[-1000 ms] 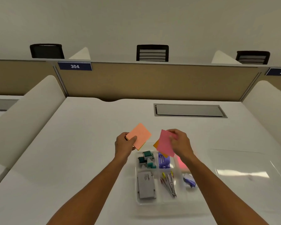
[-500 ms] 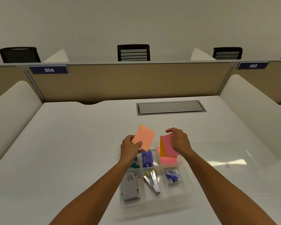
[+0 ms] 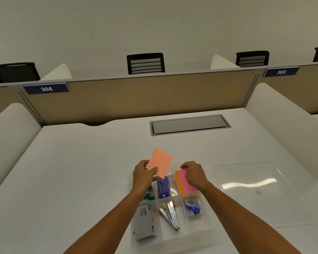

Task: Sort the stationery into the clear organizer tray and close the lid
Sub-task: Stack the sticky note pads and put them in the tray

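Sticky notes going into the tray's far right compartment

The right hand point(image 3: 193, 174) pinches the pink notes point(image 3: 186, 185) low in the tray point(image 3: 206, 219); lay them flat, then release. The left hand point(image 3: 142, 174) grips an orange pad point(image 3: 159, 162) above the purple stapler point(image 3: 163, 187), needing room. The lid point(image 3: 253, 182) lies right, on the desk point(image 3: 72, 171), beyond the right forearm.

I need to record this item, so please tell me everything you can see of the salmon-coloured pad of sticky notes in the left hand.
The salmon pad is a thin rectangular block of paper with a plain top sheet; a yellow-green layer shows along its edges. It is tilted, held in the air above the far end of the clear organizer tray. The left hand pinches its near corner, thumb on top. Nothing else touches it.
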A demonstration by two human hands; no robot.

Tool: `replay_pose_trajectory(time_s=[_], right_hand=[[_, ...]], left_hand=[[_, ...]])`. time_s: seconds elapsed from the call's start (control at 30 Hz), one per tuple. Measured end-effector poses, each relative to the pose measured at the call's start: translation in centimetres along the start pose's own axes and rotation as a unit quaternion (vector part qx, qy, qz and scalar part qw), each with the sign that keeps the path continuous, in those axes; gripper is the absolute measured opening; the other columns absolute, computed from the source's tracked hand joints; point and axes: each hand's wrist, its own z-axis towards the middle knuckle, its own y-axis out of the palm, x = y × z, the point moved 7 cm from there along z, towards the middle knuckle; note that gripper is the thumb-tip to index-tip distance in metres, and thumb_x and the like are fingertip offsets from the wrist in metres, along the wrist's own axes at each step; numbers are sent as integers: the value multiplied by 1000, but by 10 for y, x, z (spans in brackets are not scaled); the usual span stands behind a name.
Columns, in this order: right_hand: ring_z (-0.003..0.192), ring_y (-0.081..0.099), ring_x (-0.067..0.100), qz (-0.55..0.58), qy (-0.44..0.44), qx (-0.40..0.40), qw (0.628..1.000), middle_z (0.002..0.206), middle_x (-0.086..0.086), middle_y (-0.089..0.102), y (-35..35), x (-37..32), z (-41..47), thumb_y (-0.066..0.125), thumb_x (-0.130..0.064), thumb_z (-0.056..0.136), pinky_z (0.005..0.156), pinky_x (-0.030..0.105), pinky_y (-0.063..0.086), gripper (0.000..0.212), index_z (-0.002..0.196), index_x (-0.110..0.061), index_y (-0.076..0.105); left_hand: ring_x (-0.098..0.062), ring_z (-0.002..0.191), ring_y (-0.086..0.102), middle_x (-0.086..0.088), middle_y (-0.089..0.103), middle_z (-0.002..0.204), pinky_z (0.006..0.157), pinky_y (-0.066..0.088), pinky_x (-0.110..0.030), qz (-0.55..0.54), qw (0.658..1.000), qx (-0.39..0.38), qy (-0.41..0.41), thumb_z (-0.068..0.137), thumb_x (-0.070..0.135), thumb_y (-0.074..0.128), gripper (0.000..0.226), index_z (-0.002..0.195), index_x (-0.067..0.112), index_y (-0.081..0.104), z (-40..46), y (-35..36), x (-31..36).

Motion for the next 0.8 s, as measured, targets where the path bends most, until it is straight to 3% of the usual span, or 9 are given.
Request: replay_pose_trajectory(time_s=[0.17, 0.37, 0.43, 0.53, 0.6, 0.67, 0.73, 0.8], right_hand=[[116, 58, 22, -78, -26, -50, 995, 132, 5, 57, 15, 3, -1, 59, 0, 87, 96, 29, 47, 49, 132, -18, 57], [101, 65, 23, -172, -45, -24, 984, 141, 6, 41, 14, 2, -7, 68, -7, 85, 83, 26, 53, 58, 138, -21, 48], [105, 64, 22, -194, -58, 1, 979, 141, 5, 44, 10, -2, -10, 68, -11, 86, 85, 27, 53, 52, 135, -21, 51], [101, 60, 15, -211, -78, 59, 973, 124, 1, 59, -1, -12, -15, 59, -23, 94, 84, 26, 52, 24, 118, -20, 63], [90, 61, 12, -119, -58, 77, 988, 109, 0, 67, -6, -14, -17, 48, -31, 100, 81, 24, 50, 23, 106, -18, 67], [83, 66, 12, 80, 2, 45, 996, 100, 0, 71, -5, -15, -20, 37, -39, 104, 79, 25, 53, 38, 104, -18, 68], [79, 70, 15, 268, 53, 1, 962, 96, 0, 72, -1, -18, -26, 35, -45, 103, 74, 27, 57, 40, 105, -20, 66], [80, 71, 18, 336, 67, -29, 939, 101, 2, 71, 2, -22, -32, 45, -45, 100, 69, 27, 59, 33, 109, -18, 63]], left_hand=[[-29, 101, 65, -8, 58, 121, 75, 62, -36, 2, 1000, -1, 2, 90, 14, 67, 40, 127, 13, 51, 1, 5, 0], [-26, 98, 65, -6, 58, 119, 67, 61, -26, -8, 1000, -4, -2, 91, 15, 65, 38, 126, 12, 50, -1, 10, 1], [-23, 93, 65, -6, 58, 119, 58, 58, -19, -3, 1000, -1, 0, 94, 17, 61, 34, 125, 13, 50, -2, 12, 3], [-20, 88, 67, -6, 62, 116, 58, 56, -18, -4, 1000, 6, 3, 99, 21, 50, 23, 122, 14, 53, -4, 14, 3], [-22, 89, 69, -6, 65, 114, 61, 56, -20, -4, 1000, 11, 5, 100, 22, 47, 20, 118, 16, 55, -6, 16, 4], [-22, 89, 69, -5, 66, 113, 66, 58, -23, -10, 1000, 11, 3, 100, 20, 47, 19, 115, 16, 57, -9, 18, 6], [-20, 86, 69, -4, 66, 113, 65, 57, -21, -13, 1000, 9, 0, 99, 20, 49, 21, 118, 15, 58, -12, 21, 7], [-21, 86, 69, -3, 64, 115, 65, 58, -20, -19, 1000, 5, 5, 99, 19, 51, 25, 122, 14, 58, -15, 24, 10]])
